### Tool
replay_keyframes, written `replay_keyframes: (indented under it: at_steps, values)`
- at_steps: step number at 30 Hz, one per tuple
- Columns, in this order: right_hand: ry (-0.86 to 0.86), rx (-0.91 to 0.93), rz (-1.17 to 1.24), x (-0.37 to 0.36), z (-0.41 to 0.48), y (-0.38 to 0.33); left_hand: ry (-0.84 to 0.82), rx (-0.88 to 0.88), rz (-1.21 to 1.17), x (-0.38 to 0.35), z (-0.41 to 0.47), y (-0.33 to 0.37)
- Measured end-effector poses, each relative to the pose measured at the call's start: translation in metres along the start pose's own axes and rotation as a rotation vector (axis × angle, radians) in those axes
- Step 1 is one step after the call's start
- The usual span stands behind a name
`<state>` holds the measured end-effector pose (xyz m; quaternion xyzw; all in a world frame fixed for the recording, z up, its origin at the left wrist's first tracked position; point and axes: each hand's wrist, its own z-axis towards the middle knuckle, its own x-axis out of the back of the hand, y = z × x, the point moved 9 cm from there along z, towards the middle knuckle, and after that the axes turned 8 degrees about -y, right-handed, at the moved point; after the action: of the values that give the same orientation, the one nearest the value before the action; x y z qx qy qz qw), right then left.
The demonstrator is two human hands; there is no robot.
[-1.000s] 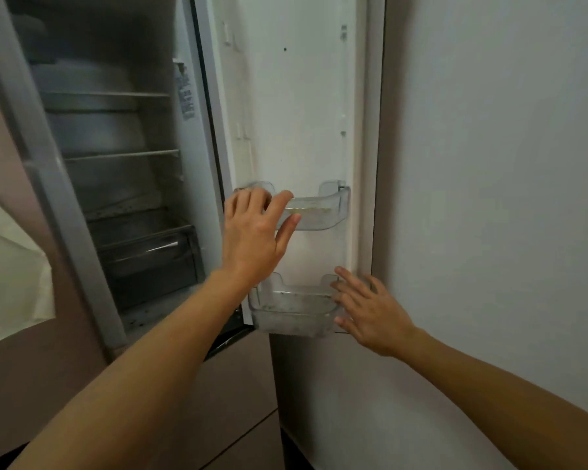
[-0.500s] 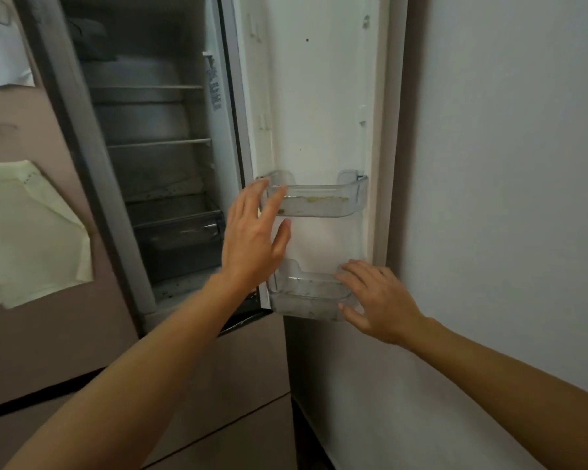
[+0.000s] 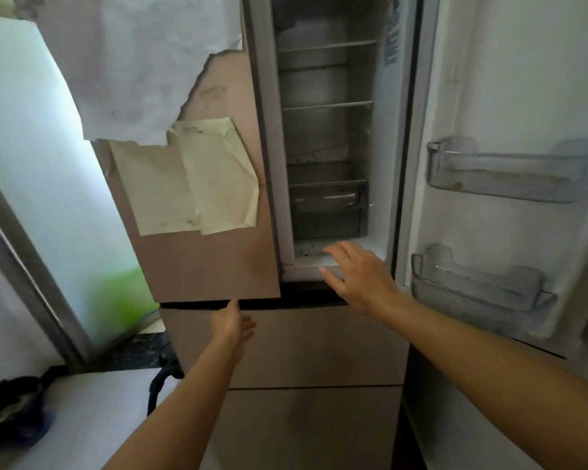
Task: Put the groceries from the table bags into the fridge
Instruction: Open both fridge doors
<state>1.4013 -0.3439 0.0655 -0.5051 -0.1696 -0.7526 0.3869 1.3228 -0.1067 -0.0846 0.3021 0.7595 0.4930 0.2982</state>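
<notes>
Currently left arm stretching forward, left hand [image 3: 233,323] open, fingertips touching bottom edge of shut left door [image 3: 211,266]. Right hand [image 3: 357,276] reaching palm-down, fingers spread, holding nothing, hovering at sill of fridge [image 3: 326,137] compartment. Right door [image 3: 510,79] standing open. Dark bag [image 3: 11,412] lying on desk [image 3: 92,418], near left.

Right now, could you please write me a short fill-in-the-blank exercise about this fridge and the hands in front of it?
1. The clear bins on the open door number ___.
2. The papers hang on the door that is ___.
3. The left hand and the right hand hold ___.
4. Inside the fridge, below the shelves, sits one dark ___.

Missing words: two; closed; nothing; drawer.
</notes>
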Motion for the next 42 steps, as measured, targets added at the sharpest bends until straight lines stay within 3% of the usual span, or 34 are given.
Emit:
replay_keyframes:
  at_steps: [9,16,26,31,38,42]
  values:
    - [0.019,-0.038,0.191,-0.058,0.138,-0.032,-0.053,0.217,-0.572,-0.015,0.091,-0.016]
    - [0.164,-0.044,0.287,-0.078,0.155,-0.027,-0.047,0.194,-0.708,-0.036,0.109,-0.015]
    - [0.077,-0.027,0.246,-0.069,0.134,-0.044,-0.028,0.118,-0.594,-0.029,0.079,-0.008]
    - [0.196,0.105,0.184,-0.064,0.09,-0.088,0.136,0.098,-0.473,0.011,0.046,-0.018]
    - [0.188,0.478,0.239,-0.038,0.039,-0.122,0.012,-0.017,-0.215,0.069,-0.014,-0.004]
    - [0.189,0.41,0.33,-0.032,0.037,-0.119,0.146,-0.077,-0.079,0.121,-0.055,0.008]
